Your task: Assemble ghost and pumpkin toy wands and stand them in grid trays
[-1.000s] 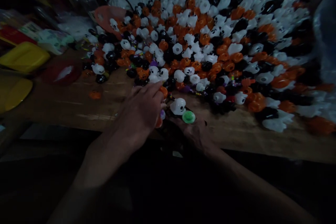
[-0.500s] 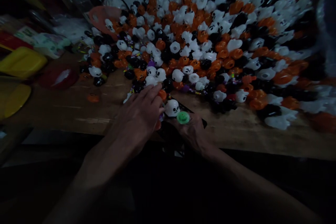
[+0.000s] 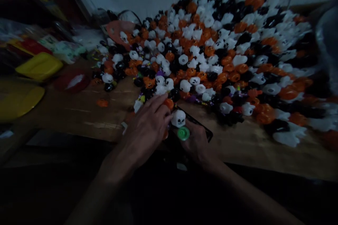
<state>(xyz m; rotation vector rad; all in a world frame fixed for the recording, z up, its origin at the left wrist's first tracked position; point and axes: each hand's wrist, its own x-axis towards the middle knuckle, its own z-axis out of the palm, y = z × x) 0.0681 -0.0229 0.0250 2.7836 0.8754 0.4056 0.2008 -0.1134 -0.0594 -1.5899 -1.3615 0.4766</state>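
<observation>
My left hand [image 3: 149,121] lies over small toys at the table's front, its fingers stretched out and slightly bent. An orange toy piece [image 3: 168,104] shows beside its fingertips; its thumb and whatever lies under the palm are hidden. My right hand [image 3: 196,140] is closed around a small piece with a round green end [image 3: 183,133]; the rest of that piece is hidden in the fingers. Between the hands a white skull toy head [image 3: 179,119] stands face up toward me, close to the green end. A flat black object with a straight edge [image 3: 208,134] lies partly under my right hand.
A large heap of white, orange and black toy heads [image 3: 211,49] covers the back and right of the table [image 3: 237,147]. An orange basket [image 3: 116,30] stands behind it. At left are a yellow container [image 3: 39,66] and a red dish [image 3: 71,81].
The view has shifted, so everything appears lower and further right. The green end now sits lower beside the skull head, which has turned more upright. My left hand stays over the toys.
</observation>
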